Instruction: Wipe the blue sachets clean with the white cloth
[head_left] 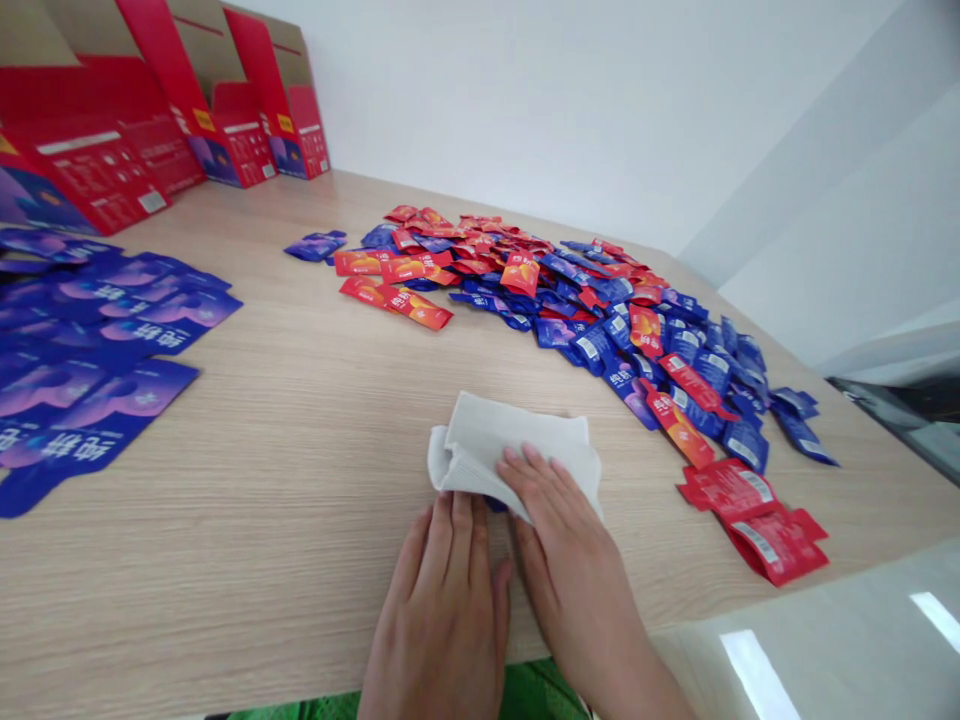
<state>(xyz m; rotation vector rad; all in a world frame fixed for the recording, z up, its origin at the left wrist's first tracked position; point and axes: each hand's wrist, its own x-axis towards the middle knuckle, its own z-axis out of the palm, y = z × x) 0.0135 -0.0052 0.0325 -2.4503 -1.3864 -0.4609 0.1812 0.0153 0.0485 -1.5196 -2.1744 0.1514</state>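
A folded white cloth (517, 435) lies on the wooden table near its front edge. My right hand (562, 540) presses on the cloth's right part, with the fingers on top of it and the thumb at its lower edge. My left hand (446, 590) lies palm down, its fingers stretched side by side and their tips at the cloth's lower edge. A bit of something dark blue (495, 504) shows beneath the cloth between the hands; most of it is hidden.
Red and blue packets (517, 272) are heaped across the back and right. Flat blue packaging sheets (112, 340) lie at the left. Open red boxes (97, 170) stand at the back left. Two red packets (776, 545) sit near the right front edge.
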